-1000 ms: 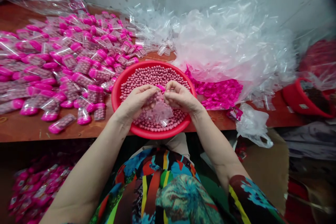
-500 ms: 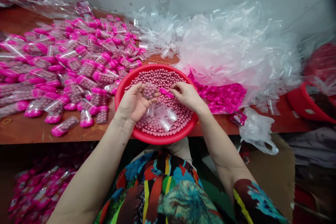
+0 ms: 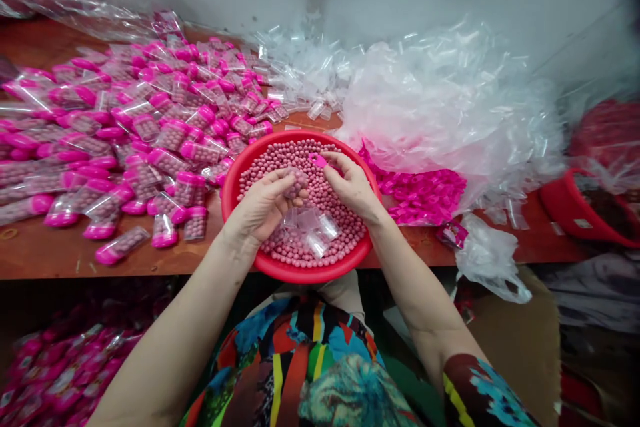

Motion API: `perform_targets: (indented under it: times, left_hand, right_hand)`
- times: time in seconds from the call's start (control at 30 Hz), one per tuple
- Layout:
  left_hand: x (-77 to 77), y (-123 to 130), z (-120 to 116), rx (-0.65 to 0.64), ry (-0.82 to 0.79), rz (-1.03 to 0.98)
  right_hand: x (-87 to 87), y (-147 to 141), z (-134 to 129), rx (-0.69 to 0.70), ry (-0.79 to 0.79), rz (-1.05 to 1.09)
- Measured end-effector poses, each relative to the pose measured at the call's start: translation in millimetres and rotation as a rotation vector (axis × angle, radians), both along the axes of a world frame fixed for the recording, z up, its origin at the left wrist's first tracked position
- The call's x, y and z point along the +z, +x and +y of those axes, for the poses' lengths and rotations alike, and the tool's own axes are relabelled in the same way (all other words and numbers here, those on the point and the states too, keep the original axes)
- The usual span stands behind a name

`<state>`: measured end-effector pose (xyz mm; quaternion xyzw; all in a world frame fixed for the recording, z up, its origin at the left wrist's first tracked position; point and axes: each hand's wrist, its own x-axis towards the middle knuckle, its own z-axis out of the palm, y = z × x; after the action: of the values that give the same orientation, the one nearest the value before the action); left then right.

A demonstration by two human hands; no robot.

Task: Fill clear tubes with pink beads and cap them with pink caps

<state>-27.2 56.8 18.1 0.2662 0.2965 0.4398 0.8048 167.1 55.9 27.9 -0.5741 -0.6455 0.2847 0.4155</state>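
Over a red basin (image 3: 300,275) of small pink beads (image 3: 320,183), my left hand (image 3: 260,207) has its fingers closed round a clear container filled with beads (image 3: 297,183). A bright pink cap (image 3: 317,159) is pinched in my right hand (image 3: 347,183), a little to the right of the container and apart from it. Several clear empty containers (image 3: 315,227) lie on the beads below my hands. My fingers partly cover the filled container.
Many filled containers with pink caps (image 3: 145,127) are heaped on the table (image 3: 50,257) at left. Loose pink caps (image 3: 425,197) lie at right beneath a clear plastic bag (image 3: 410,107). A red bucket (image 3: 580,203) stands far right.
The fingers of my left hand have closed more around the filled container. My right hand has turned and drawn the pink cap slightly away. The view has shifted slightly.
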Motion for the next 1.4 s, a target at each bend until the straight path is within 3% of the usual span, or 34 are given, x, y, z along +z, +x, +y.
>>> perform_targets:
  times: [0.07, 0.17, 0.63, 0.73, 0.83, 0.97, 1.07, 1.13, 1.2, 1.3, 1.4]
  left_hand:
    - [-0.9, 1.0, -2.4, -0.009, 0.002, -0.032]
    - [-4.0, 2.6, -5.0, -0.003, 0.039, -0.072]
    - [-7.5, 7.9, -10.7, 0.028, 0.144, -0.013]
    - [-7.9, 8.6, -13.4, 0.042, 0.193, 0.057]
    - [-8.5, 8.5, -16.4, 0.046, 0.252, 0.128]
    - [-8.6, 7.5, -17.7, -0.019, 0.329, 0.238]
    - [-8.9, 5.5, -15.7, -0.106, 0.305, 0.234]
    - [-9.0, 3.7, -14.0, -0.137, 0.261, 0.188]
    - [-8.0, 2.3, -13.3, -0.148, 0.230, 0.158]
    - [-3.9, 3.0, -15.9, -0.211, 0.265, 0.182]
    - [0.6, 7.5, -21.0, -0.309, 0.342, 0.229]
  right_hand:
    - [7.8, -7.4, -8.2, 0.043, -0.045, 0.185]
    - [12.6, -19.2, -17.4, 0.119, -0.076, 0.278]
    - [-0.8, -36.1, -36.2, 0.018, 0.194, 0.029]
    - [-4.0, -35.9, -39.4, 0.024, 0.280, -0.160]
    - [-3.1, -30.4, -42.6, 0.038, 0.365, -0.540]
    - [2.0, -18.0, -47.3, 0.117, 0.338, -0.963]
    - [4.4, -12.1, -51.3, 0.157, 0.289, -1.096]
    - [4.7, -10.2, -52.8, 0.153, 0.284, -1.043]
    - [4.6, -8.8, -52.0, 0.157, 0.305, -0.849]
    - [3.7, -9.3, -45.9, 0.122, 0.270, -0.370]
    - [1.1, -17.4, -36.1, 0.087, 0.075, 0.137]
